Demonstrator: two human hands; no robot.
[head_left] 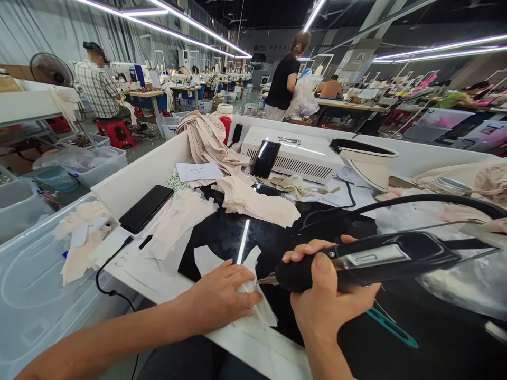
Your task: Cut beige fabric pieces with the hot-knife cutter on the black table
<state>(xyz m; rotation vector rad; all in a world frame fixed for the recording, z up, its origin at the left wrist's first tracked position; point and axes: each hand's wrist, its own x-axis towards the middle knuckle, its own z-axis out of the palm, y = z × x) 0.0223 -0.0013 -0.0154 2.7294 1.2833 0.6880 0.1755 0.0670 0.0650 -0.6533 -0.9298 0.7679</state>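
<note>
My left hand (227,295) lies over pale cut cloth pieces (267,311) near the front edge of the black tabletop, its fingers stretched out and pressing down. Part of the cloth is hidden under the palm. In my right hand (327,301) is a black corded handheld power tool (368,261), gripped around its body with the thumb on top. Its pointed metal tip (268,279) is at the right edge of the cloth, beside my left fingertips; whether it touches I cannot tell. A teal thread snip-like tool (392,327) lies right of my right hand.
Stacked beige cloth pieces (257,203) and more cut pieces (178,221) lie behind the hands. A black phone (146,208) rests at left, another phone (266,158) leans on a white vented box (293,153). The tool's cable (415,199) arches overhead at right. A person (287,79) stands beyond.
</note>
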